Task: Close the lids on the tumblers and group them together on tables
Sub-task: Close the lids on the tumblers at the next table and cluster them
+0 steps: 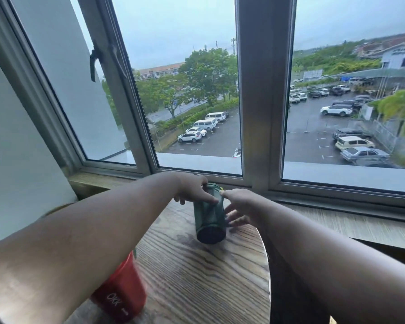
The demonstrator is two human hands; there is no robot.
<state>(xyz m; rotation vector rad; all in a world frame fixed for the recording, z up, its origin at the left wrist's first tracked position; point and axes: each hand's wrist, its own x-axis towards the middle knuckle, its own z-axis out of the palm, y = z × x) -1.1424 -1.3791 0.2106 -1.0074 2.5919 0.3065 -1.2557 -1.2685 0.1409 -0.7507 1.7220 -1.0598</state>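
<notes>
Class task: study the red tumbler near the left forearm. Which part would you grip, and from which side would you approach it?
Probably grip the red tumbler around its lower body, coming from the right, over the bare wooden table. The left forearm crosses its top and left side, hiding the lid, so only the round wall on the right is exposed.

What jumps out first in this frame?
Both hands meet mid-frame on a dark green cylindrical tumbler, tipped with its base toward the camera over the round wooden table: left hand on top, right hand beside it. A red tumbler sits bottom left.
</notes>
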